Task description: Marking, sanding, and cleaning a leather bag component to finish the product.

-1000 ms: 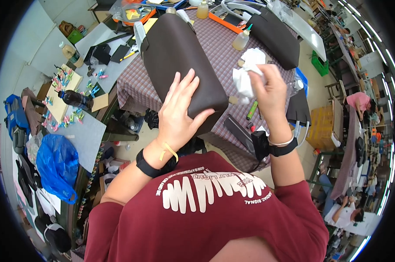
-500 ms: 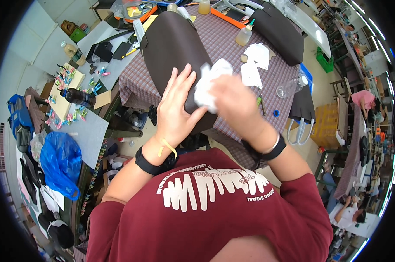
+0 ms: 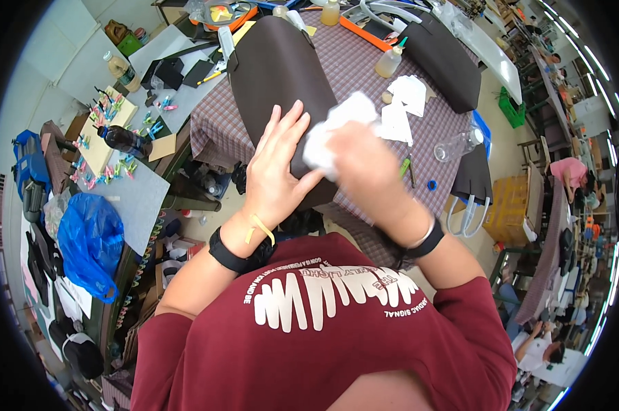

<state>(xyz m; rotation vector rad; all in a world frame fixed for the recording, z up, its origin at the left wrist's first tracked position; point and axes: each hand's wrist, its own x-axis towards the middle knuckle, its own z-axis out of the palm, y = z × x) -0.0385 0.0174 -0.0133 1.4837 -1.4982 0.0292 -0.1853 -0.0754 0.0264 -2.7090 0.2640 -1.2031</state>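
A dark brown leather bag body (image 3: 282, 75) lies across the near part of the table, its near end toward me. My left hand (image 3: 274, 164) rests flat on that near end, fingers stretched out and the thumb apart. In my right hand (image 3: 365, 164), blurred by motion, is a crumpled white cloth (image 3: 347, 120), pressed against the leather's right edge beside my left hand. The fingertips of the right hand are partly hidden by the cloth and the blur.
On the checked tablecloth (image 3: 354, 68) are a glue bottle (image 3: 389, 61), white paper pieces (image 3: 407, 96), a clear bottle (image 3: 458, 145) and a second dark bag piece (image 3: 446, 65). To the left, a side table holds colourful clips (image 3: 107, 179), a dark bottle (image 3: 124, 140) and a blue plastic bag (image 3: 90, 240).
My right hand and the white cloth have shifted slightly along the leather's right edge. My left hand stays in place on the leather. The whole view has tilted a little.
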